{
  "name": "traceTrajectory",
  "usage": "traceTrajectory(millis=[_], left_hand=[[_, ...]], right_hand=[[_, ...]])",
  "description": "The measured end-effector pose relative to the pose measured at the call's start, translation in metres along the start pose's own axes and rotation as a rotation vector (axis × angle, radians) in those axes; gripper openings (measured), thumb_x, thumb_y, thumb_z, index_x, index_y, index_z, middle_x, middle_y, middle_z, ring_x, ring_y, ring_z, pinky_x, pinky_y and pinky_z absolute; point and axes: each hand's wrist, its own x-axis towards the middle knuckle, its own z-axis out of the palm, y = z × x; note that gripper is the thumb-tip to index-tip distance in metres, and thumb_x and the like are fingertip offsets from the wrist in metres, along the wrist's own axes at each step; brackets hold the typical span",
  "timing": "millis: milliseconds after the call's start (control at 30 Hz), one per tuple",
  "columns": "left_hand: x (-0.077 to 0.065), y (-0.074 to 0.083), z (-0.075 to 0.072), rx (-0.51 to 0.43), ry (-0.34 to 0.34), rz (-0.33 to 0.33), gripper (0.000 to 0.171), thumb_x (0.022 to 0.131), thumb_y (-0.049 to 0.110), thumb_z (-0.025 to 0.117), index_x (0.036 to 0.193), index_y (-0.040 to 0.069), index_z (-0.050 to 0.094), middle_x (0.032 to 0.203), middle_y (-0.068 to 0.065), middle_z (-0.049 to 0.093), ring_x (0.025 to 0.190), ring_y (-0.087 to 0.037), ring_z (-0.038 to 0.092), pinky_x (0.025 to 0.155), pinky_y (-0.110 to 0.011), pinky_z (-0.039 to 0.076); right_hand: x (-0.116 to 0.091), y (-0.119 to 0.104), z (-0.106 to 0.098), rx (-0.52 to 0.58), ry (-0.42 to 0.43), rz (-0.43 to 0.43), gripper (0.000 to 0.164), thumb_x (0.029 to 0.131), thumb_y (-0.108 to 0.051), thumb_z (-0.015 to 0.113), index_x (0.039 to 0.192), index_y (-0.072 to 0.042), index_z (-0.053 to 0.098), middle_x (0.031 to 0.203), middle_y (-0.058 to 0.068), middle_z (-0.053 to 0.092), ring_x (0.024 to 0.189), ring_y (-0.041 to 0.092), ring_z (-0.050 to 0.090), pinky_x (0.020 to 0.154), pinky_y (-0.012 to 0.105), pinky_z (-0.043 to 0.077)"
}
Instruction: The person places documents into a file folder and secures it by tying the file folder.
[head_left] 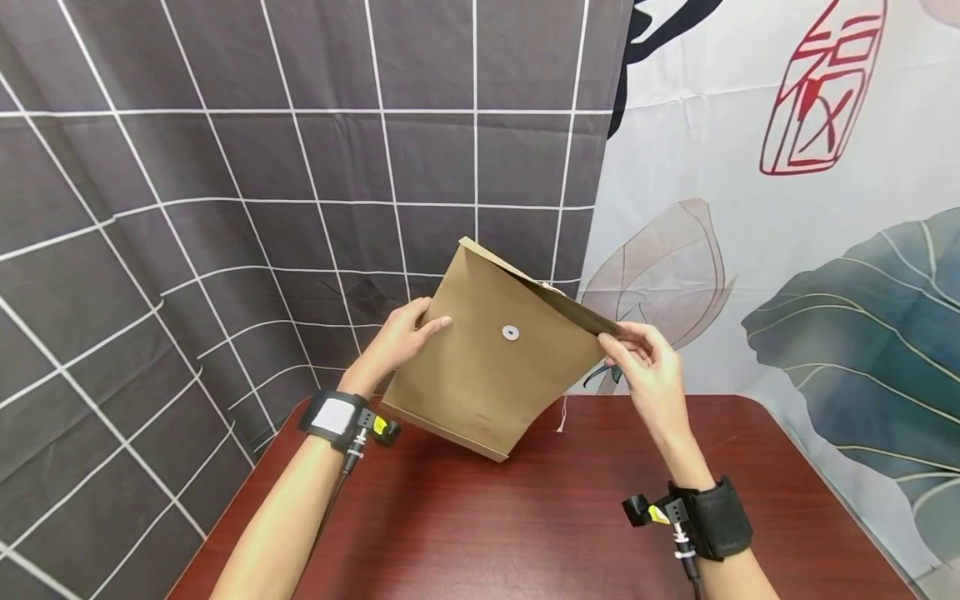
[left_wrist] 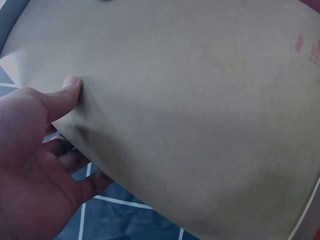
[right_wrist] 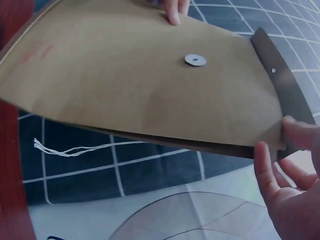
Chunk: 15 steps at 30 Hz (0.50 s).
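A brown kraft paper document envelope [head_left: 480, 375] is held up, tilted, over the table. On its face is a white round button [head_left: 510, 332]. My left hand [head_left: 401, 337] grips the left edge, thumb flat on the front and fingers behind. At the upper right corner my right hand [head_left: 648, 367] pinches the envelope beside its flap [right_wrist: 286, 85], which stands folded out from the mouth. A white string [right_wrist: 70, 151] dangles from behind the envelope. Faint red print [right_wrist: 35, 53] shows near the bottom in the right wrist view. The envelope's inside is hidden.
The red-brown wooden table [head_left: 555, 517] lies beneath the envelope. Behind it hang a dark grey cloth with white grid lines [head_left: 337, 158] and a pale cloth with leaf drawings [head_left: 675, 167]. Each wrist wears a strapped camera [head_left: 384, 427] with a cable.
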Motion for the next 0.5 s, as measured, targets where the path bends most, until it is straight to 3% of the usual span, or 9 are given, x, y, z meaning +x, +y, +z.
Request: traceTrajectory(millis=[133,367,500], left_hand=[[-0.004,0.004,0.004,-0.065,-0.022,-0.039,0.025,0.094,0.030,0.061,0.101,0.006,0.059,0.082,-0.005,0.055,0.076,-0.020,0.051,0.069,-0.034,0.042],[-0.015,0.010,0.016,-0.245,-0.085,-0.094,0.035,0.093,0.031,0.062,0.117,0.006,0.061,0.091,-0.006,0.066,0.078,-0.018,0.063,0.069,-0.033,0.052],[-0.021,0.016,0.023,-0.362,-0.113,-0.089,0.037,0.093,0.030,0.062,0.120,0.005,0.060,0.097,-0.008,0.068,0.083,-0.019,0.065,0.070,-0.034,0.053]], right_hand=[[0.005,-0.006,-0.002,-0.014,0.015,-0.031,0.034,0.086,0.001,0.068,0.115,0.013,0.055,0.095,0.019,0.061,0.077,0.018,0.062,0.070,0.020,0.051],[0.009,-0.013,-0.003,-0.210,0.112,-0.122,0.020,0.089,-0.001,0.064,0.105,0.009,0.061,0.084,0.016,0.056,0.069,0.016,0.050,0.061,0.018,0.040],[0.013,-0.013,-0.006,-0.134,0.130,-0.127,0.021,0.090,0.000,0.061,0.108,0.011,0.058,0.094,0.016,0.061,0.080,0.016,0.060,0.071,0.019,0.046]])
